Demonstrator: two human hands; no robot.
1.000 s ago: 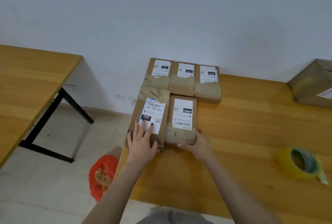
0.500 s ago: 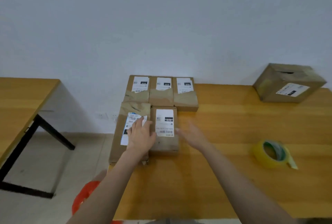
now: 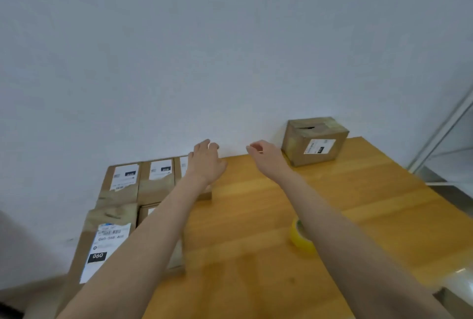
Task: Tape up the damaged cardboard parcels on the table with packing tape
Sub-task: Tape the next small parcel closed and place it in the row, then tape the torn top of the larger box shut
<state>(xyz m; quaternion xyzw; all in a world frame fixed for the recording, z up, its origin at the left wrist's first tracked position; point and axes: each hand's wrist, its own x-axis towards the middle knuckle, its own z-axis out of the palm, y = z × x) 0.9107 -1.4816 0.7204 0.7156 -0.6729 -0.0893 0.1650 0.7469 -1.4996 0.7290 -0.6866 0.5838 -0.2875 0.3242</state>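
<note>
A taller brown cardboard box [image 3: 315,141] with a white label and a gap in its taped top stands at the back of the wooden table [image 3: 250,216], by the wall. Both my arms stretch out towards it. My right hand [image 3: 267,156] hovers just left of the box, fingers loosely curled, holding nothing. My left hand [image 3: 206,162] hangs further left, above the back row of flat parcels [image 3: 122,183], also empty. A yellow roll of packing tape [image 3: 300,239] lies on the table, partly hidden behind my right forearm.
Several flat labelled parcels lie in two rows at the table's left edge; the front one [image 3: 102,244] overhangs it. A white wall rises right behind the table. A metal frame [image 3: 440,137] stands at the far right, past the table's edge.
Both hands have left the front parcels and reached forward and right, towards the taller box. The view has swung up and to the right.
</note>
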